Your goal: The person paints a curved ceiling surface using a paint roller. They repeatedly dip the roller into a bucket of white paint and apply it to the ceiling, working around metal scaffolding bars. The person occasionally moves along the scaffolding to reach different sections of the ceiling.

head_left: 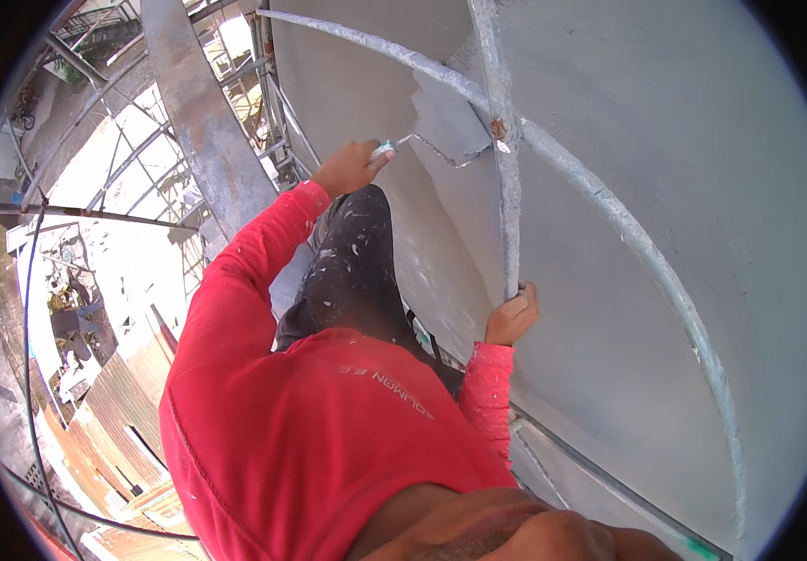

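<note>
My left hand is closed around the handle of a paint roller at upper centre. From the handle, a bent, paint-spotted wire frame reaches right to the wall. The roller's cover is hard to make out against the grey wall and the pole. Around it, a lighter grey painted patch meets a darker area of the wall. My right hand grips the lower end of a paint-splashed metal pole in front of the wall. Both sleeves are red and speckled with paint.
A curved metal pipe crosses the upright pole. A long metal plank runs up at the left, with scaffold tubes beside it. Far below lie corrugated roofing and bright ground. A dark cable hangs at far left.
</note>
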`<state>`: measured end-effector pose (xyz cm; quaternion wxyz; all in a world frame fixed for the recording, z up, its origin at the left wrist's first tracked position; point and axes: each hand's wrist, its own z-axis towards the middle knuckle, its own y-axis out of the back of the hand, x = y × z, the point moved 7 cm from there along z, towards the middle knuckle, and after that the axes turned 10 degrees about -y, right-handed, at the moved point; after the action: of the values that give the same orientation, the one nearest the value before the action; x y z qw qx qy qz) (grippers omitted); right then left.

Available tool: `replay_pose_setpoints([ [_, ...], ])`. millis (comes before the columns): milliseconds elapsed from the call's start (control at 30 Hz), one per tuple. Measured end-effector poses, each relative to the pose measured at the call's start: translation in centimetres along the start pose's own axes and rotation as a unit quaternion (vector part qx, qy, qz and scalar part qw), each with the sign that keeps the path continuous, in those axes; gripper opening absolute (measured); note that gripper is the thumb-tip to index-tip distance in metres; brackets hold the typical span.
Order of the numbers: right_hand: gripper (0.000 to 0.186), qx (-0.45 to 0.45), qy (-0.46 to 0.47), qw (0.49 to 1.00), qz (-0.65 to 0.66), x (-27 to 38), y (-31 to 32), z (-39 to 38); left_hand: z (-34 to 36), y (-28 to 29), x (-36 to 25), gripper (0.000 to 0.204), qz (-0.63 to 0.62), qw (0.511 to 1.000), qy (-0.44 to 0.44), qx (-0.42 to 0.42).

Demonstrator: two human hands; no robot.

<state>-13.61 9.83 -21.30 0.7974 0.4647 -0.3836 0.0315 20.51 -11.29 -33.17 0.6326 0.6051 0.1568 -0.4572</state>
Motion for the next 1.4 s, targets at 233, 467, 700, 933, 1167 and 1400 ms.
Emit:
replay_pose_setpoints([
  [233,0.031,0.01,0.002,0.999,0.037,0.5,0.1,-0.1,6.4,3.4,-8.3,0.053,-0.067,0.986,-0.09,-0.122],
  [467,0.033,0.016,0.015,1.0,0.022,0.6,-0.1,0.3,12.0,4.2,-14.1,0.047,-0.211,0.9,-0.263,-0.277],
  [700,0.032,0.023,-0.009,1.0,0.012,-0.2,0.0,0.0,14.0,4.7,-18.1,0.023,-0.16,0.95,-0.188,-0.189],
  [933,0.029,0.035,0.002,0.999,0.023,0.7,0.0,-0.1,8.6,-1.9,-7.7,0.048,-0.152,0.97,-0.121,-0.148],
  [1167,0.03,0.025,0.001,0.999,0.034,0.2,0.0,-0.1,0.9,-2.9,-1.4,0.055,-0.035,0.996,-0.06,-0.06],
  [1400,0.032,0.011,0.006,0.999,0.052,0.1,-0.1,-0.1,-2.1,-4.6,4.4,0.059,0.031,0.992,0.078,0.092],
])
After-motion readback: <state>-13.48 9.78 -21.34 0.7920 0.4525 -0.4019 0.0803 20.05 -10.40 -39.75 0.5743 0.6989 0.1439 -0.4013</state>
